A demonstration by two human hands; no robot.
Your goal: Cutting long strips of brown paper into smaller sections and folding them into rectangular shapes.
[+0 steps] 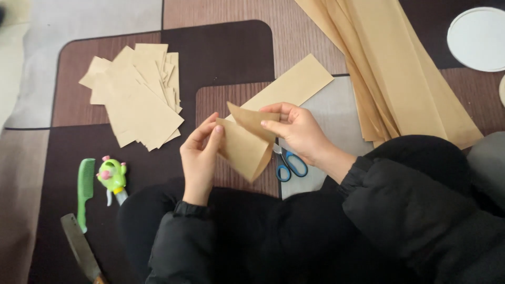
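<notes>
1. Nearest lay a knife (79, 246) on the floor mat (221, 50), beside a green comb (85, 189).
2. The left hand (199, 158) pinched the folded brown paper (244, 144) (held above the mat).
3. The right hand (295, 129) gripped its top edge; blue scissors (289, 164) lay beneath.

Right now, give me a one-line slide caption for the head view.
Both hands, left hand and right hand, fold a tan kraft-paper piece above blue-handled scissors on a brown patterned mat.

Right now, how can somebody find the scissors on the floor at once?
Start at the brown paper piece that both hands fold above the patterned mat. Just right of it, under the right hand, lie the scissors, the only thing here with blue loop handles.
</notes>
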